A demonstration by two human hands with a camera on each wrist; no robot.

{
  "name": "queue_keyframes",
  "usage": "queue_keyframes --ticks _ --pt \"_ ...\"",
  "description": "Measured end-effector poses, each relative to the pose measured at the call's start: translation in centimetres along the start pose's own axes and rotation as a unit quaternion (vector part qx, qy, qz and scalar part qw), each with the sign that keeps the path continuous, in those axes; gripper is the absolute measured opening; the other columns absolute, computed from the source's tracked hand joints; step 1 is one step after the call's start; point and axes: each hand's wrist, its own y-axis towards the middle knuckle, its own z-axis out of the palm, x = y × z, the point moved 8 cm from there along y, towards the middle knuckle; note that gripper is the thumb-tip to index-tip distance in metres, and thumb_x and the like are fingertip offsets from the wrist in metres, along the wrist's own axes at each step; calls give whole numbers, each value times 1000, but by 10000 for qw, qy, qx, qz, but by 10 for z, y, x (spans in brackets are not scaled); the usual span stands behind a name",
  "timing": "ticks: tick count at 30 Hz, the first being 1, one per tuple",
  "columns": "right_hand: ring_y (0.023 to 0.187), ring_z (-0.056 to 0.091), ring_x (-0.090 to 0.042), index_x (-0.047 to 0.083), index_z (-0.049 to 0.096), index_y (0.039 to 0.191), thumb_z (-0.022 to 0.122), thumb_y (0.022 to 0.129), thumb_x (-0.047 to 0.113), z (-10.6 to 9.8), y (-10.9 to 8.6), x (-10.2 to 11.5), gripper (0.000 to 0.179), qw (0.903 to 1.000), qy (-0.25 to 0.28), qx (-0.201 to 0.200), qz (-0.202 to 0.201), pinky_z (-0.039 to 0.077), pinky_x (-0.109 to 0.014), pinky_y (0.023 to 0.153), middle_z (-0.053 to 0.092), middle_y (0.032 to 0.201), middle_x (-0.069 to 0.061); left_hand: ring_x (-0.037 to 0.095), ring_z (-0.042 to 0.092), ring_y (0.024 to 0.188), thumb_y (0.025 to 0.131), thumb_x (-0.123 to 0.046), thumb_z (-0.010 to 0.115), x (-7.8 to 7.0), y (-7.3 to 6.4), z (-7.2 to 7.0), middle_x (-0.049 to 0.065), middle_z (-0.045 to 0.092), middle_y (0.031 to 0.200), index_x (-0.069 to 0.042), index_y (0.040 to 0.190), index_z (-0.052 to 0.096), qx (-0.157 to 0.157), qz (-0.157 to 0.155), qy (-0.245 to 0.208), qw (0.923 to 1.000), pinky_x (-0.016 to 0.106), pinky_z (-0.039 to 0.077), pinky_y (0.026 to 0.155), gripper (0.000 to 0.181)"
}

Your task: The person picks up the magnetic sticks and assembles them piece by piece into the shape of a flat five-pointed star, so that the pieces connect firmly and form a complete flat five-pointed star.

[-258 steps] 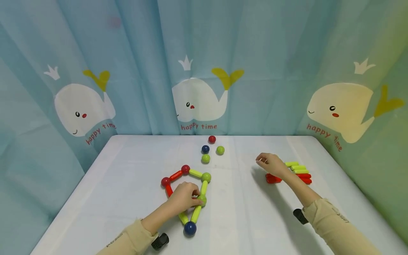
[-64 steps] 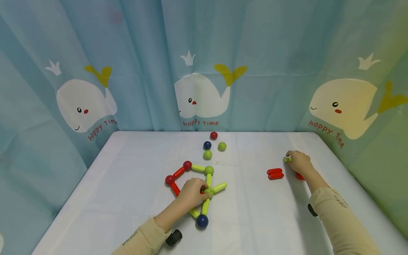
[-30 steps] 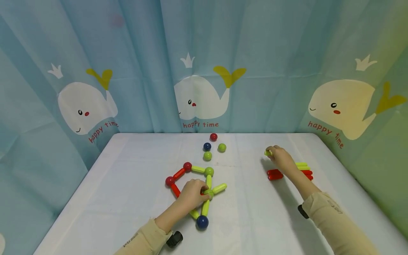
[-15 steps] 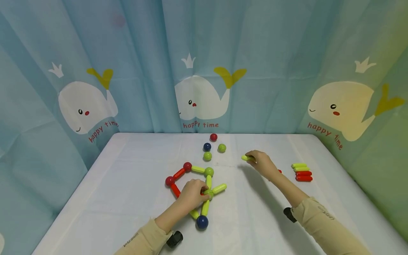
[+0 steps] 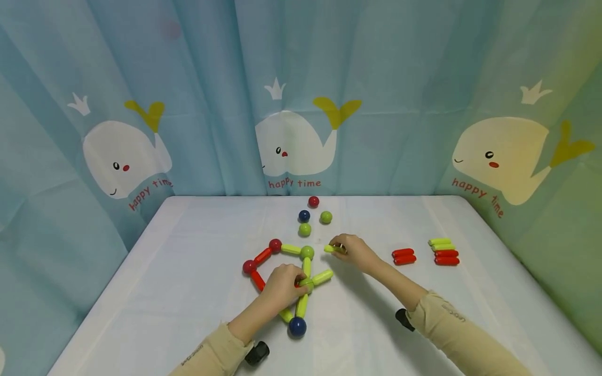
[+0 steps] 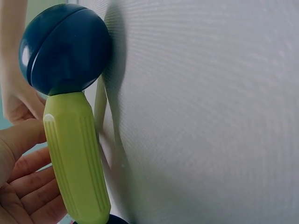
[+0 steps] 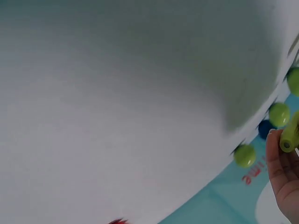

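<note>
With thumb and fingers, my left hand [image 5: 281, 287] pinches a green ball [image 5: 307, 285] on the right side of a ring of magnetic sticks and balls; its fingers hide part of the ring. From that ball a yellow-green stick [image 5: 323, 277] juts out to the right. A dark blue ball [image 5: 297, 327] forms the near corner, and in the left wrist view a ribbed green stick [image 6: 77, 158] joins it. My right hand [image 5: 356, 251] pinches another yellow-green stick [image 5: 331, 248], held over the table right of the ring's green corner ball [image 5: 307, 253].
Loose balls lie behind the ring: red [image 5: 313, 201], dark blue [image 5: 304, 215] and two green ones. At the right are a pair of red sticks [image 5: 404, 256] and a stack of green and red sticks [image 5: 444, 253]. A whale-print curtain [image 5: 400, 78] stands behind the table.
A yellow-green stick now juts from the pinched ball. The right hand has taken another from the right-hand pile and carried it left towards the ring. The left hand keeps hold of the ball.
</note>
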Motion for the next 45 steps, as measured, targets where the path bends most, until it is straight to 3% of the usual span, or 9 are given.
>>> queue_keyframes --ticks 9,17,30,42,45 --pt "76 63 -17 -4 68 95 68 81 1 17 10 20 14 9993 19 342 -148 53 -26 69 69 86 -12 9 49 66 77 -17 78 -1 0 1 0 65 74 -3 95 73 -19 53 52 10000 22 45 62 23" --pt "72 60 -14 -5 68 93 65 82 0 17 13 19 12 9987 213 469 -42 51 -24 66 69 83 -13 8 50 66 76 -17 78 -2 1 0 0 66 75 -3 94 73 -61 131 66 9999 21 46 62 23" --pt "58 43 -3 -8 67 99 60 90 10 30 13 12 21 9871 1092 1134 275 38 -17 54 63 68 -7 8 51 67 77 -18 78 -3 -1 -4 0 66 73 -4 90 74 -141 178 147 9996 22 46 63 20" --pt "69 50 -9 -5 66 99 58 91 10 36 10 4 19 9765 1502 1278 868 42 -21 61 65 83 -10 7 48 66 77 -18 77 -4 -3 -2 -3 63 70 -5 87 74 -107 214 237 9994 21 42 61 17" --pt "70 53 -10 -6 65 99 57 92 10 33 11 3 19 9756 1593 1262 832 44 -20 61 66 87 -12 7 48 66 77 -18 77 -3 -3 -1 -3 62 70 -6 83 73 -94 216 240 9994 21 42 61 14"
